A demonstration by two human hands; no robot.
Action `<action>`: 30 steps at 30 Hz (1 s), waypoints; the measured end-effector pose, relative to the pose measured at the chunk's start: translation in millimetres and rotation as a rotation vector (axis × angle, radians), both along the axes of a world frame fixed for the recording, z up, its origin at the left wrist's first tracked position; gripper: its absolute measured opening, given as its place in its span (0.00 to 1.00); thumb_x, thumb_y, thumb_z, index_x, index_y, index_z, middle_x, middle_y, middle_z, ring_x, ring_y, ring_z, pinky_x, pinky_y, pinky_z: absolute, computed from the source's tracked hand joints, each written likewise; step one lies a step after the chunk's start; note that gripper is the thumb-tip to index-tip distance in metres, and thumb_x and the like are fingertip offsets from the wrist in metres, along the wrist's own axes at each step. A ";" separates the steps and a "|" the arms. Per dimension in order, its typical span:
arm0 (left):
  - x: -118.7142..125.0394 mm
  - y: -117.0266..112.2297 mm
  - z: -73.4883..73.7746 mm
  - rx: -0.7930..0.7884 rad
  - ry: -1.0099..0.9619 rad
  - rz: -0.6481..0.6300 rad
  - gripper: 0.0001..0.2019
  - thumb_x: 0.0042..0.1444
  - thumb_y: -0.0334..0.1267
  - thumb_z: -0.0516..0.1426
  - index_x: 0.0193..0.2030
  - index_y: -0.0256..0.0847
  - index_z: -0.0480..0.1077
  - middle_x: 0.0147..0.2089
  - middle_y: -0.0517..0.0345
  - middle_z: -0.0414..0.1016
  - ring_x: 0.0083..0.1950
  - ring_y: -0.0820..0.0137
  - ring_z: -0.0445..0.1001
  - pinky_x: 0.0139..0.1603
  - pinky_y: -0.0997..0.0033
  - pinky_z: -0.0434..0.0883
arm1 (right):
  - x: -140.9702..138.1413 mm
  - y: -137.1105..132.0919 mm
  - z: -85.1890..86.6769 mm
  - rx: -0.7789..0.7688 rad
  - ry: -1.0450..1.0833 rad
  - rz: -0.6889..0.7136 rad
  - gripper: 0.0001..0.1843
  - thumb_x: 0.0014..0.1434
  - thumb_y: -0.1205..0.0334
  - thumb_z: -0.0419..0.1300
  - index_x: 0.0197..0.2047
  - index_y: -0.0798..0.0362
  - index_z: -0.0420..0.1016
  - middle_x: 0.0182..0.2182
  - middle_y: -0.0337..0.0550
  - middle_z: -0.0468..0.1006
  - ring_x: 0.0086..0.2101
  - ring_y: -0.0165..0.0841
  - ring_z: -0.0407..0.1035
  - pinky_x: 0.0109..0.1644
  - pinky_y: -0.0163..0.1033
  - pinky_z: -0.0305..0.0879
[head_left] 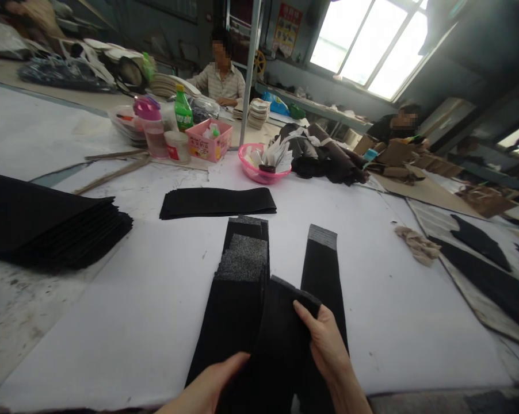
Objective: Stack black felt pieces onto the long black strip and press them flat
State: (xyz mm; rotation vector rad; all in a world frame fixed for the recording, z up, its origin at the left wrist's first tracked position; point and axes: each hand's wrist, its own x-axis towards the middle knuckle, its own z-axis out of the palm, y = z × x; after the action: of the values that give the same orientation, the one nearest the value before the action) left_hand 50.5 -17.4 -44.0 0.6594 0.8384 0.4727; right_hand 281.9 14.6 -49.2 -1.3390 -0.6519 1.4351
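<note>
A black fabric strip (281, 333) is lifted over the table's near edge, held between both hands. My left hand (212, 382) grips its lower left edge with the thumb on top. My right hand (326, 345) clasps its right edge, fingers curled over the upper corner. Under it lies a stack of black strips (237, 287) with grey gritty ends, and a single long strip (324, 264) lies to the right. Another flat pile of black strips (218, 202) lies crosswise farther back.
A thick stack of black sheets (48, 221) fills the left side. A pink bowl (263, 167), pink box (210, 141), green bottle (183, 109) and cups stand at the back. A beige rag (417, 244) lies right. Two people sit beyond the white table (125, 310).
</note>
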 end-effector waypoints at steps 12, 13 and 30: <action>-22.6 38.4 -32.8 0.279 0.191 0.257 0.15 0.56 0.49 0.58 0.40 0.38 0.69 0.35 0.56 0.75 0.37 0.66 0.74 0.37 0.72 0.71 | -56.2 20.7 -18.4 0.072 -0.150 0.340 0.16 0.58 0.49 0.62 0.39 0.55 0.76 0.35 0.43 0.79 0.37 0.39 0.73 0.43 0.41 0.70; -25.6 41.5 -38.1 0.311 0.246 0.251 0.15 0.56 0.49 0.58 0.37 0.38 0.68 0.32 0.58 0.74 0.35 0.68 0.73 0.34 0.75 0.69 | -54.9 23.8 -21.9 0.092 -0.208 0.342 0.17 0.59 0.48 0.61 0.38 0.55 0.76 0.34 0.43 0.78 0.36 0.38 0.72 0.41 0.40 0.70; -38.5 76.6 -41.3 0.396 0.760 0.098 0.19 0.58 0.56 0.49 0.26 0.43 0.58 0.13 0.69 0.59 0.12 0.74 0.62 0.12 0.80 0.53 | -49.3 49.7 -53.0 0.108 -0.952 0.367 0.18 0.62 0.51 0.55 0.24 0.51 0.62 0.19 0.34 0.62 0.22 0.29 0.57 0.25 0.33 0.50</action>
State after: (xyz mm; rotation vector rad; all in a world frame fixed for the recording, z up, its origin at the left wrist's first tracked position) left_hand 12.0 59.2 -85.3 1.2020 1.5173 0.4842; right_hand 232.6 64.3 -102.2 -1.8620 -1.6297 0.9332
